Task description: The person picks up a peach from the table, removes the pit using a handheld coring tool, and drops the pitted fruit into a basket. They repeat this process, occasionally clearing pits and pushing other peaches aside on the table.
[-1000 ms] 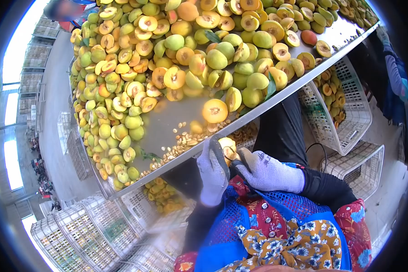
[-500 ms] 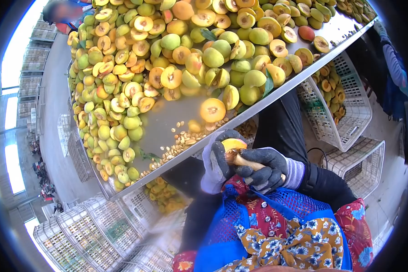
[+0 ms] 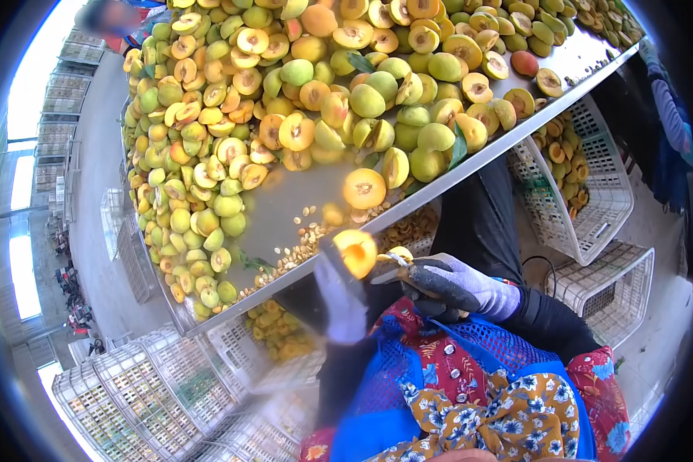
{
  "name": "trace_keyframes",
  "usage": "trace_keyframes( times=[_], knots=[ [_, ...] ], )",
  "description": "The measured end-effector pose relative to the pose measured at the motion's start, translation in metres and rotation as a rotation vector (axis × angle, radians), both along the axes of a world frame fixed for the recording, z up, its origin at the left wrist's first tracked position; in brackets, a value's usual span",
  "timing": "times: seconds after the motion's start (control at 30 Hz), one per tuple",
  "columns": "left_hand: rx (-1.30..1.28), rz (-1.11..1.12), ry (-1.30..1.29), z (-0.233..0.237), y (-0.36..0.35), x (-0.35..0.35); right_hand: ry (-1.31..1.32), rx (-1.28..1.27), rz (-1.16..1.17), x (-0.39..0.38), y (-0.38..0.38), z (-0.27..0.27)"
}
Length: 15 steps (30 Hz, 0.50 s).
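My left hand [image 3: 337,289], gloved and smeared by motion, is closed around a halved apricot [image 3: 356,252] just off the table's edge, its hollowed cut face showing. To its right, my right hand [image 3: 446,285] wears a grey-and-lilac glove and is wrapped around a short pitting tool [image 3: 390,260]. Much of that tool is hidden by the fingers. A small pale piece, perhaps a pit, shows at the tool's tip. On the metal table [image 3: 289,202] just beyond lies an apricot half [image 3: 363,189] with its pit in, beside many loose pits [image 3: 308,240].
A large heap of whole and halved apricots [image 3: 231,138] covers much of the table. White crates [image 3: 574,181] stand at right, one holding fruit; others [image 3: 162,393] are at lower left. People are at upper left [image 3: 112,19] and far right [image 3: 670,115].
My hands have parted. The left moved left and toward the table with the apricot half, while the right stayed near my lap with the tool, whose tip is now exposed.
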<state>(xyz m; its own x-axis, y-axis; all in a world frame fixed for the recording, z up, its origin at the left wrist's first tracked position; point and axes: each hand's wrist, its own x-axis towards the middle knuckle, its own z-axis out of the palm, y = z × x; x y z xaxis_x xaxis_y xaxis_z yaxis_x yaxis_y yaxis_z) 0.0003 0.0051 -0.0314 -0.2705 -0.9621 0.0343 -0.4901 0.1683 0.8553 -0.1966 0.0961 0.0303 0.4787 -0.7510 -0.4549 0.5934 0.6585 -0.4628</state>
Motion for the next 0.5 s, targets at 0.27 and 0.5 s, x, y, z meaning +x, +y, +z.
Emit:
trace_keyframes(
  times=[0.27,0.5],
  knots=[
    [-0.187,0.291,-1.153,0.07,-0.005,0.1,-0.333,0.351,-0.048,-0.002,0.008,-0.041],
    [-0.286,-0.144,-0.769,0.028,-0.072,-0.038,0.096,0.082,0.004,-0.004,0.011,-0.036]
  ],
)
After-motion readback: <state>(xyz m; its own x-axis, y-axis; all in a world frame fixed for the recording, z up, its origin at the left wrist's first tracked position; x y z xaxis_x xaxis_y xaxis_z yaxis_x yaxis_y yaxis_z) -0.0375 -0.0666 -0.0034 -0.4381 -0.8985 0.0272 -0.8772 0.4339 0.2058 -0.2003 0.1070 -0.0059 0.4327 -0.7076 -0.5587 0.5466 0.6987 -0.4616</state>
